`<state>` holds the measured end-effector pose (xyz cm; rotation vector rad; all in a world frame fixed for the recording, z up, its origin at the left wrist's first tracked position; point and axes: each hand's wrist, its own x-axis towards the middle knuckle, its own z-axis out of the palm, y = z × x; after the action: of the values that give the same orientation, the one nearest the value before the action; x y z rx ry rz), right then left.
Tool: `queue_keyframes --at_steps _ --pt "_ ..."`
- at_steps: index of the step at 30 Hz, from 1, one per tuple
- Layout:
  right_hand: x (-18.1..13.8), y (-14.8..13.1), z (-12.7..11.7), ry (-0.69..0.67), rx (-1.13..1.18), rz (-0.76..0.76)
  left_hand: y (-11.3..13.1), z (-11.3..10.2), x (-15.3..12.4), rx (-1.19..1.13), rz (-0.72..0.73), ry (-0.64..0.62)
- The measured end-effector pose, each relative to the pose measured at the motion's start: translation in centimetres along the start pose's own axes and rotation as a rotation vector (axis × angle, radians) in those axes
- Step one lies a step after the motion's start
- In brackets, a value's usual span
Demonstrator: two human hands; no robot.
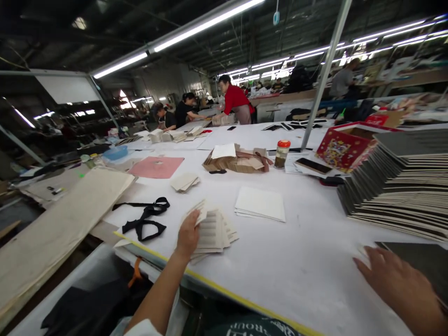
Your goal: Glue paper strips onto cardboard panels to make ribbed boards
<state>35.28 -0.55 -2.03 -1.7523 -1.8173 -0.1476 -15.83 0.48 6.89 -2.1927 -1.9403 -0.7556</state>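
My left hand (189, 235) is closed around a few pale cards (201, 210), held up at the near edge of the table. Just right of it, and partly behind it, a fanned pile of beige cards (215, 231) lies on the white tabletop. My right hand (399, 282) reaches in at the lower right, its fingers stretched out over the edge of a dark grey board (420, 259). A pale blur shows at those fingertips; what it is I cannot make out. A smaller stack of cards (185, 182) and some white sheets (261, 204) lie farther back.
Tall stacks of grey boards (402, 182) stand at the right beside a red box (345, 147). Black fabric strips (147, 219) lie at the left. A jar with an orange lid (282, 155) and a phone (314, 165) are farther back. Several people work beyond.
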Motion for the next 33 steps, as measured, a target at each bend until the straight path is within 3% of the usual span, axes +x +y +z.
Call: queue_keyframes --at_steps 2,4,8,10,12,15,21,24,27,30,33 --pt "0.9 -2.5 0.1 0.000 -0.105 -0.070 2.3 -0.9 1.0 0.010 0.036 0.190" --pt "2.2 -4.9 0.2 -0.011 -0.097 -0.122 5.8 -0.6 1.3 0.031 0.242 0.174" --pt "4.2 -7.2 0.8 0.010 -0.018 -0.112 12.7 4.1 -0.8 -0.044 0.877 -0.192" --pt "4.5 -7.5 0.9 -0.020 -0.009 -0.109 14.3 7.2 -2.5 -0.081 1.043 -0.348" --pt "4.7 -7.7 1.1 -0.115 -0.017 -0.127 14.9 9.4 -3.9 -0.082 1.038 -0.448" --pt "5.8 -8.9 1.6 -0.252 -0.048 -0.135 15.4 10.6 -4.8 -0.046 0.940 -0.512" --pt "11.1 -13.0 4.9 -0.316 -0.076 -0.234 18.1 8.7 -4.1 -0.065 0.786 -0.678" --pt "13.3 -13.9 7.3 -0.402 -0.093 -0.285 18.2 7.6 -2.0 -0.206 0.741 -0.752" --pt "14.3 -13.8 8.9 -0.536 -0.104 -0.327 16.9 7.3 1.6 -0.230 0.612 -0.687" --pt "14.5 -13.5 9.4 -0.575 -0.103 -0.366 15.3 8.6 5.3 -0.119 0.483 -0.590" --pt "14.9 -13.6 9.1 -0.572 -0.138 -0.379 14.3 11.2 8.0 -0.006 0.447 -0.527"
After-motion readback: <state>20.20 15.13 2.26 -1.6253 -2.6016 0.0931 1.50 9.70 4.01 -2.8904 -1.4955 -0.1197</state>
